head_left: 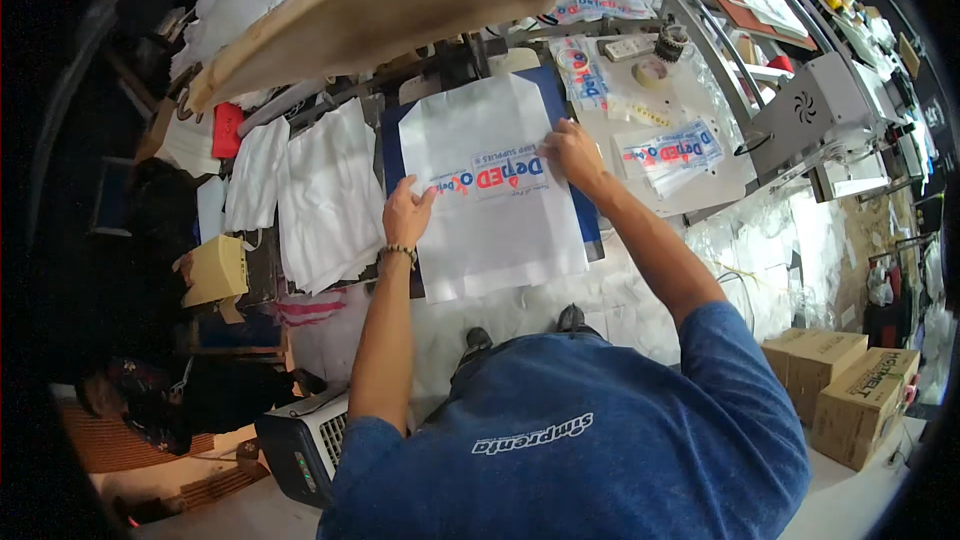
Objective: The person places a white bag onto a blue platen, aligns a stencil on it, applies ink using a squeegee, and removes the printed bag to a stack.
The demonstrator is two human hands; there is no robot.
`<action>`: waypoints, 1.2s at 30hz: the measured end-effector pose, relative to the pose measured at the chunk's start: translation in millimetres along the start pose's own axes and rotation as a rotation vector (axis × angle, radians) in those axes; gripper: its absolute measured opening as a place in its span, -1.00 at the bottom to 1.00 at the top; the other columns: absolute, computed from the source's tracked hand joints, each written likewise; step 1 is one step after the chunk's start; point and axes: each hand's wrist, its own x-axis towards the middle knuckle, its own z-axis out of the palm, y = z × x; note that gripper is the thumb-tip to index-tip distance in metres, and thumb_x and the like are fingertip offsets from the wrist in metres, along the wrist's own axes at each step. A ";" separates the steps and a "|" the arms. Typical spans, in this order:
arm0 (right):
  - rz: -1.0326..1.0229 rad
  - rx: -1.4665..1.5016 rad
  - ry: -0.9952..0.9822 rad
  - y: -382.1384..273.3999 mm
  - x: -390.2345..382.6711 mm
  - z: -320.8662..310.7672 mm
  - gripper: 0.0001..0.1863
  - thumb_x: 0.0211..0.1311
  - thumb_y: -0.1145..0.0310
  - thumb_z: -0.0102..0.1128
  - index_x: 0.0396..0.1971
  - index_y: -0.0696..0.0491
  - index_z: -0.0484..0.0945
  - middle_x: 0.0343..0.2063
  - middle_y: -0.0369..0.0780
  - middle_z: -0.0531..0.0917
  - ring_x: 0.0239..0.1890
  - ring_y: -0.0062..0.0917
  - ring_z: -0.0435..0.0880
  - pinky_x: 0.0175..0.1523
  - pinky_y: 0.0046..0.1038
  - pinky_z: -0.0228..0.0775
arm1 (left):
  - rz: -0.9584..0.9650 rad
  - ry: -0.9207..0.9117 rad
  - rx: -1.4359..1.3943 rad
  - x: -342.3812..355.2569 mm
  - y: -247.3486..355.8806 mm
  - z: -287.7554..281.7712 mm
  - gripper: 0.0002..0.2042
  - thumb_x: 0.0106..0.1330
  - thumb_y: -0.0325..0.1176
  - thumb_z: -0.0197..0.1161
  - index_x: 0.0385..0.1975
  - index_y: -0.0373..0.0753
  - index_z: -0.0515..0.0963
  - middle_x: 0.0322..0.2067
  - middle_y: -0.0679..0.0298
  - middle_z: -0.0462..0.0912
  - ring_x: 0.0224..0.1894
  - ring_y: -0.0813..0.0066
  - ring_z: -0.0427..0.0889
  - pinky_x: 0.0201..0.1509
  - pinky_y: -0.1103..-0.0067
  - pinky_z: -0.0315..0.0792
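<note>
A white fabric bag (500, 250) lies flat over a dark blue board (570, 100) in front of me. On its middle rests a clear transfer film (490, 177) printed with red and blue lettering. My right hand (574, 155) is closed at the film's right end, its fingertips pinching the edge. At the left end, my left hand (406, 212) has its thumb and fingers apart, touching the bag's surface beside the print. A dark bracelet circles my left wrist. More printed transfer films (672, 154) lie in a small pile to the right of the board.
White fabric bags (330, 195) are stacked at the left. Above the far side of the board hangs a large tan press plate (400, 15). Tape rolls (650, 70) sit on the right-hand table, near a grey machine box (815, 115). Cardboard boxes (860, 405) stand behind me at right.
</note>
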 end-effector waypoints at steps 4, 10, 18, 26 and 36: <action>0.051 0.006 -0.083 -17.8 -27.8 -14.2 -0.84 0.00 0.27 0.40 -0.50 0.04 0.69 -0.43 -0.17 0.54 -0.27 -0.20 0.58 -0.16 -0.22 0.45 | 0.000 0.062 0.222 14.7 -11.7 12.2 -0.51 0.14 -0.09 0.40 0.02 -0.20 0.53 -0.29 0.07 0.61 -0.18 0.17 0.63 -0.09 0.28 0.50; 0.130 0.034 0.093 -42.9 -88.6 -36.2 -0.81 0.05 0.27 0.39 -0.44 0.07 0.68 -0.41 -0.13 0.51 -0.29 -0.21 0.50 -0.19 -0.23 0.37 | 0.040 0.011 0.165 25.3 -2.9 7.6 -0.60 0.09 -0.17 0.44 -0.11 -0.19 0.57 -0.23 0.10 0.56 -0.22 0.17 0.61 -0.11 0.33 0.51; 0.245 0.014 0.121 -60.6 -109.2 -30.6 -0.71 0.09 0.26 0.36 -0.18 0.02 0.62 -0.14 -0.02 0.49 -0.09 -0.11 0.42 0.03 -0.17 0.26 | -0.033 0.088 -0.003 34.2 -3.0 12.2 -0.81 0.10 -0.31 0.40 -0.38 -0.23 0.59 -0.39 0.19 0.58 -0.21 0.21 0.59 -0.11 0.34 0.49; 0.345 0.171 0.161 -52.8 -113.7 -22.2 -0.64 0.14 0.25 0.32 -0.06 0.00 0.57 0.05 0.10 0.45 0.08 0.03 0.45 0.15 -0.13 0.33 | 0.475 0.411 0.195 -2.3 37.5 18.6 -0.95 0.07 -0.50 0.25 -0.58 -0.25 0.54 -0.46 0.20 0.51 -0.34 0.13 0.51 -0.21 0.28 0.40; 0.395 0.228 0.071 -53.5 -114.5 -24.0 -0.51 0.07 0.17 0.40 -0.02 0.06 0.54 -0.02 0.07 0.48 0.01 0.00 0.52 0.05 -0.14 0.43 | 0.581 -0.005 -0.141 -48.7 53.4 22.4 -0.94 0.08 -0.53 0.23 -0.59 -0.27 0.52 -0.51 0.17 0.51 -0.40 0.11 0.55 -0.30 0.33 0.43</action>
